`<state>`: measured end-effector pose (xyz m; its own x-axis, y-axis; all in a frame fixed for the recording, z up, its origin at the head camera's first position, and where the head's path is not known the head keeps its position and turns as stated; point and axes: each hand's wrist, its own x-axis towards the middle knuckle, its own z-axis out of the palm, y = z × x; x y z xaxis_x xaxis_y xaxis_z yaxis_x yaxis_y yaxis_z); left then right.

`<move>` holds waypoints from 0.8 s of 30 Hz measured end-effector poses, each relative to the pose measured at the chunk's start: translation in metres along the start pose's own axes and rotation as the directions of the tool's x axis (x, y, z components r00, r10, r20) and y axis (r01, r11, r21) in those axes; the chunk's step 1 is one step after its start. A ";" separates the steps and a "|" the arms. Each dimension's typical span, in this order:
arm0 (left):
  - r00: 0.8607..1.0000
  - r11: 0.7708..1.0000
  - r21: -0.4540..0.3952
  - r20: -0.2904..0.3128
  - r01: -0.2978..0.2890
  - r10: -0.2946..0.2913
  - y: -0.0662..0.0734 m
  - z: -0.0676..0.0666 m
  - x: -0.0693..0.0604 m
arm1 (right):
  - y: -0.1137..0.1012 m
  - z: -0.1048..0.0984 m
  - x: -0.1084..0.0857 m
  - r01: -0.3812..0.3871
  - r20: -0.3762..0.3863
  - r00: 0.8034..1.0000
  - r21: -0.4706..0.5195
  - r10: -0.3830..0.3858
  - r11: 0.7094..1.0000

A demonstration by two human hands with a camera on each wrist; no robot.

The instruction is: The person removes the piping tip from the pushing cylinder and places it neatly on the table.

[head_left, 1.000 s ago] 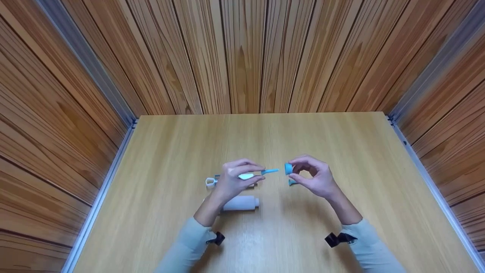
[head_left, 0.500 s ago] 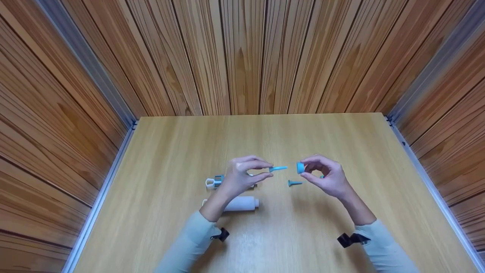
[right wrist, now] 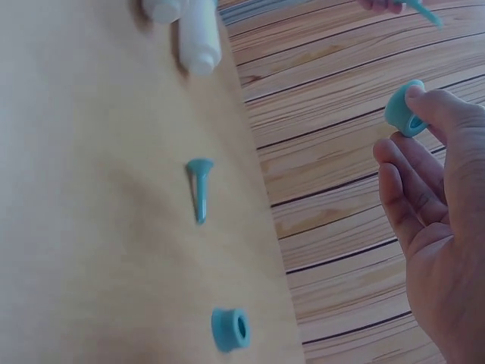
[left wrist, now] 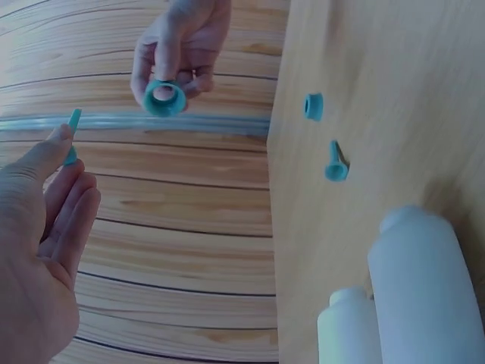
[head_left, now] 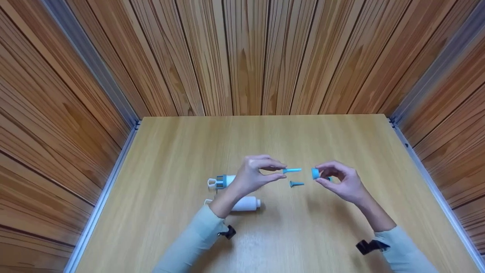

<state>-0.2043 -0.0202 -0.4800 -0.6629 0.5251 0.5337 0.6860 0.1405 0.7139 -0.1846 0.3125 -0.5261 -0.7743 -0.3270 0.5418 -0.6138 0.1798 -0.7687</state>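
Between its thumb and fingers my left hand [head_left: 252, 176] pinches a slim tapered teal nozzle [head_left: 292, 170], the thin end pointing right. My right hand [head_left: 343, 182] holds a teal ring-shaped collar [head_left: 315, 173] by thumb and fingers, its hollow showing in the left wrist view. Nozzle and collar are held above the table, a short gap apart. A second teal nozzle [head_left: 296, 184] with a flared end lies on the table below them. Another teal collar [right wrist: 230, 329] lies nearby, mostly hidden behind the right hand in the head view.
A white bottle [head_left: 246, 203] lies beneath my left forearm. Farther back, another white bottle with a slotted blue part [head_left: 219, 182] and a white loop lies partly behind the left hand. Wood-plank walls [head_left: 242, 57] enclose the table [head_left: 182, 140] at the back and sides.
Both hands have moved to the right, still holding the nozzle and the collar. The nozzle on the table has come fully into sight. The second collar shows a little behind the right hand.
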 end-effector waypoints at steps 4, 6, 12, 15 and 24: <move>0.997 0.997 -0.031 0.026 0.071 -0.070 0.001 0.005 0.001 | 0.005 -0.007 -0.007 0.000 0.022 1.000 -0.002 0.000 1.000; 0.994 0.993 -0.047 0.034 0.105 -0.104 0.001 0.008 0.001 | 0.008 -0.010 -0.011 -0.001 0.025 1.000 0.001 0.001 1.000; 0.973 0.969 -0.096 0.072 0.227 -0.221 -0.003 0.019 -0.002 | 0.015 -0.017 -0.021 -0.037 0.029 0.999 -0.017 0.038 0.999; 0.956 0.952 -0.105 0.093 0.286 -0.277 -0.006 0.025 -0.005 | 0.018 -0.019 -0.027 -0.054 0.018 0.998 -0.030 0.055 0.998; 0.918 0.911 -0.130 0.124 0.392 -0.378 -0.015 0.052 -0.017 | 0.024 -0.017 -0.043 -0.141 -0.002 0.990 -0.062 0.141 0.988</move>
<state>-0.1879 0.0126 -0.5232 -0.8302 0.5329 0.1639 0.3255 0.2246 0.9185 -0.1682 0.3463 -0.5622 -0.8535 -0.2962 0.4287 -0.5069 0.2813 -0.8148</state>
